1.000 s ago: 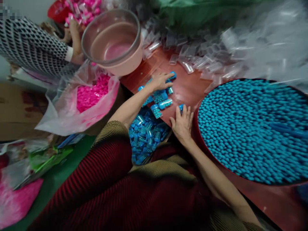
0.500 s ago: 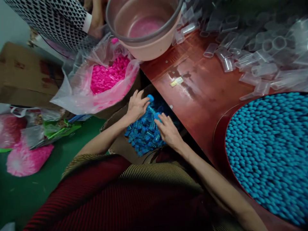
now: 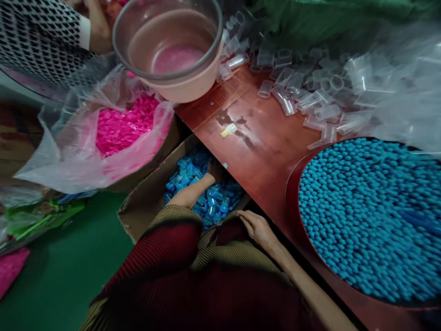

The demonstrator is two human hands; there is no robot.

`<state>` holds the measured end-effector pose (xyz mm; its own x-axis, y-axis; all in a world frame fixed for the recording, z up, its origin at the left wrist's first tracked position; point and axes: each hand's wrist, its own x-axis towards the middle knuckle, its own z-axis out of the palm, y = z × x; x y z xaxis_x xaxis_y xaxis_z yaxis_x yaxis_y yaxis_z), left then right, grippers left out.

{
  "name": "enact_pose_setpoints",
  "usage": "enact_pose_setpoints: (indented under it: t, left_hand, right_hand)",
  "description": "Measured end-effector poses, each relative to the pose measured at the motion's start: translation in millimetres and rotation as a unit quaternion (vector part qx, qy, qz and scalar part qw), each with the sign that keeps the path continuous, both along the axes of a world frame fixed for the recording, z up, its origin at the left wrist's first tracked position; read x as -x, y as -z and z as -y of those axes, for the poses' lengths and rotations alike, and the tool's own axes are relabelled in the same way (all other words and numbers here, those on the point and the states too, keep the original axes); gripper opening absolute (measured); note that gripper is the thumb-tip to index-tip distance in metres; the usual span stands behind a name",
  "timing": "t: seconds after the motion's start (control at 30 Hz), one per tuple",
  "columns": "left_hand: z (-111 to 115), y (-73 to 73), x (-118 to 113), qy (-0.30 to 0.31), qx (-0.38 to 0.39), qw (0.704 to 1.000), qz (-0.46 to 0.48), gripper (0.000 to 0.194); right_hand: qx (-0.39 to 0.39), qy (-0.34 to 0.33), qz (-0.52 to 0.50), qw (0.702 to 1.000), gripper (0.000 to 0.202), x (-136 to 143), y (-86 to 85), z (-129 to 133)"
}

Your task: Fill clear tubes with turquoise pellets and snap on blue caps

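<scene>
My left hand (image 3: 215,172) reaches down into a cardboard box (image 3: 138,207), among many small blue pieces with clear parts (image 3: 212,202). Its fingers are in shadow beneath the table edge, so what they hold does not show. Close to my lap, at the near side of the box, is my right hand (image 3: 257,228). The fingers there are loosely stretched and slightly bent over the dark red and yellow striped cloth (image 3: 234,250), with nothing visible in them.
A reddish table (image 3: 255,151) carries a pink basin (image 3: 179,87), loose clear plastic tubes (image 3: 285,99) and a round red tray (image 3: 292,184) packed with blue pieces. At left stands a plastic-lined box of pink pieces (image 3: 124,124). Another person's hand (image 3: 99,27) is behind it.
Both hands were raised over the box, each at a blue cap. The left has gone down into the blue pieces; the right has drawn back toward my lap without a cap showing.
</scene>
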<state>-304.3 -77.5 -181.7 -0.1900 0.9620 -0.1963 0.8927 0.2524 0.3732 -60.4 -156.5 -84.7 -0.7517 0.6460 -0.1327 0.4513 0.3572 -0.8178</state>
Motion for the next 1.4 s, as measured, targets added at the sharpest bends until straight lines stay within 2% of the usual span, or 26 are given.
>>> enact_pose_setpoints:
  t: [0.1, 0.2, 0.33, 0.47, 0.53, 0.6, 0.67, 0.73, 0.83, 0.9, 0.97, 1.03, 1.13, 1.2, 1.27, 1.33, 1.4]
  left_hand:
    - [33.2, 6.0, 23.8, 0.063, 0.108, 0.991, -0.041, 0.028]
    - [75.5, 7.9, 46.7, 0.086, 0.184, 0.976, -0.084, 0.038]
    - [129.4, 8.2, 68.8, 0.065, 0.251, 0.958, -0.122, 0.051]
    - [162.7, 4.5, 81.0, 0.014, 0.306, 0.942, -0.137, 0.046]
    - [165.9, -0.6, 85.6, -0.013, 0.321, 0.936, -0.142, 0.040]
    - [156.2, -5.9, 90.4, -0.027, 0.312, 0.939, -0.143, 0.038]
    - [131.8, -8.2, 95.4, -0.021, 0.279, 0.950, -0.138, 0.040]
    - [96.5, -4.8, 100.3, -0.004, 0.236, 0.963, -0.131, 0.045]
    - [45.9, 8.7, 105.0, 0.062, 0.164, 0.979, -0.100, 0.049]
    - [31.6, 17.7, 105.6, 0.076, 0.156, 0.981, -0.085, 0.051]
    - [39.5, 22.9, 106.1, 0.060, 0.154, 0.982, -0.088, 0.051]
    - [64.9, 22.7, 108.6, 0.038, 0.156, 0.982, -0.099, 0.052]
    - [111.4, 13.7, 110.0, 0.018, 0.199, 0.974, -0.110, 0.052]
    - [132.5, 5.8, 100.1, -0.013, 0.230, 0.965, -0.126, 0.045]
    - [140.2, 0.8, 76.2, -0.056, 0.240, 0.958, -0.144, 0.039]
    - [137.7, 0.8, 40.1, -0.075, 0.211, 0.963, -0.149, 0.040]
    - [133.1, 5.2, -0.1, -0.009, 0.158, 0.982, -0.103, 0.043]
  right_hand:
    - [0.001, -0.006, -0.003, 1.000, 0.031, -2.4, -0.5, -0.5]
    - [0.009, -0.008, -0.018, 1.000, 0.030, 3.3, 2.5, 1.0]
    - [0.025, -0.003, -0.029, 0.999, 0.030, 5.7, 10.6, 6.4]
    - [0.039, -0.010, -0.020, 0.999, 0.030, -2.7, 16.2, 7.7]
    - [0.043, -0.008, -0.011, 0.999, 0.030, -7.1, 17.0, 6.3]
    - [0.048, 0.001, -0.001, 0.999, 0.031, -9.8, 17.1, 5.0]
    - [0.053, 0.009, 0.007, 0.999, 0.032, -10.8, 16.9, 4.7]
    - [0.059, 0.014, 0.012, 0.998, 0.032, -11.1, 16.4, 5.1]
    - [0.070, 0.027, 0.027, 0.997, 0.032, -14.1, 15.3, 5.6]
    - [0.080, 0.050, 0.050, 0.994, 0.032, -19.5, 15.0, 5.4]
    - [0.100, 0.080, 0.079, 0.989, 0.034, -27.4, 15.8, 5.4]
    - [0.125, 0.113, 0.104, 0.980, 0.037, -36.2, 18.1, 6.3]
    - [0.159, 0.143, 0.127, 0.969, 0.042, -46.6, 23.8, 9.4]
    - [0.175, 0.142, 0.131, 0.966, 0.044, -50.0, 27.7, 11.7]
    - [0.183, 0.138, 0.128, 0.965, 0.044, -51.0, 30.7, 13.5]
    - [0.187, 0.139, 0.127, 0.964, 0.044, -51.3, 31.9, 14.7]
    - [0.188, 0.143, 0.129, 0.963, 0.044, -52.4, 31.4, 15.1]
